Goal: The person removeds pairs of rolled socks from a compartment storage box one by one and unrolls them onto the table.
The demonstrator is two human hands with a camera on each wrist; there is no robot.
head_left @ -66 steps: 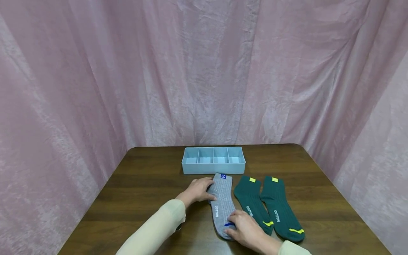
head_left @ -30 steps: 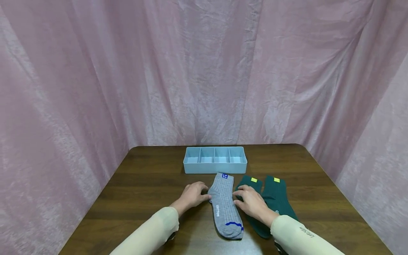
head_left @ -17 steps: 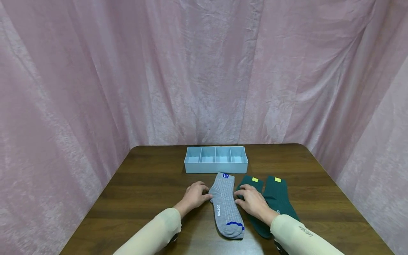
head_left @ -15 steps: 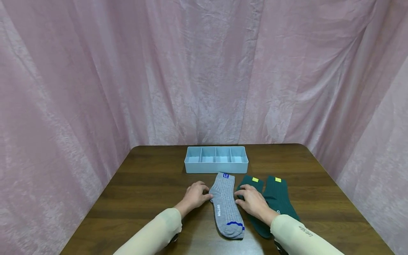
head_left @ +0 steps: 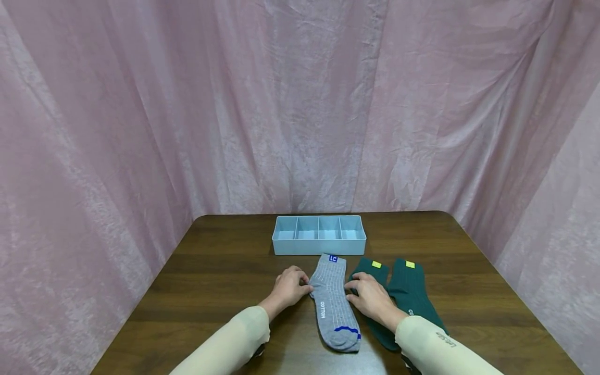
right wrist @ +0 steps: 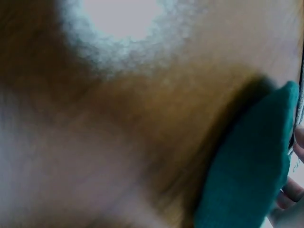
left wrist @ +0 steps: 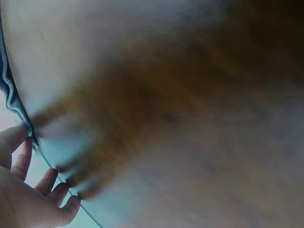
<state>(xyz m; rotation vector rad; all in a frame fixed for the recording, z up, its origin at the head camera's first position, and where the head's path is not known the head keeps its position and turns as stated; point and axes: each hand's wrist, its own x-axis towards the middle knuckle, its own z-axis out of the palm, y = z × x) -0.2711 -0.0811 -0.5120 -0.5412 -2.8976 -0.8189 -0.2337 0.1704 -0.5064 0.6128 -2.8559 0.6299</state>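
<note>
A grey ribbed sock (head_left: 332, 302) with a blue tag and a blue toe stripe lies flat on the table, its toe towards me. At its left edge, near the heel, my left hand (head_left: 288, 286) pinches the fabric between thumb and forefinger; the left wrist view shows these fingers (left wrist: 21, 156) at the cloth's edge. My right hand (head_left: 370, 297) is at the sock's right edge, with a gap between thumb and forefinger. It lies over one dark green sock (head_left: 372, 268) and partly hides it. A second green sock (head_left: 412, 291) lies to its right, partly under my sleeve.
Behind the socks stands a light blue box (head_left: 319, 247) with several compartments in a row. Everything lies on a dark wooden table (head_left: 211, 271), and a pink curtain (head_left: 300, 130) hangs around its far side.
My right hand has gone from the grey sock's toe up to the middle of its right edge. The left thumb and forefinger have drawn closer together at the left edge.
</note>
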